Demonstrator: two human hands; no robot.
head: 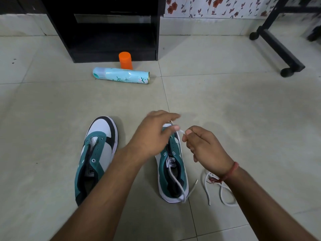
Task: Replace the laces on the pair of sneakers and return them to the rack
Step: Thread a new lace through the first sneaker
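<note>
Two green, white and black sneakers stand on the tiled floor. The left sneaker (96, 153) has bare eyelets and no lace. My left hand (152, 134) reaches over the toe end of the right sneaker (173, 173) and holds its front part, hiding it. My right hand (203, 146) pinches one end of a white lace (177, 185) just right of the toe; the rest of that lace trails back through the shoe and out over its heel. A second loose white lace (222, 190) lies on the floor under my right wrist.
A turquoise spray can (121, 77) lies on its side ahead, with an orange cap (125, 60) standing behind it. A black shelf unit (107, 28) stands against the wall. A black wheeled frame (278, 47) is at the far right.
</note>
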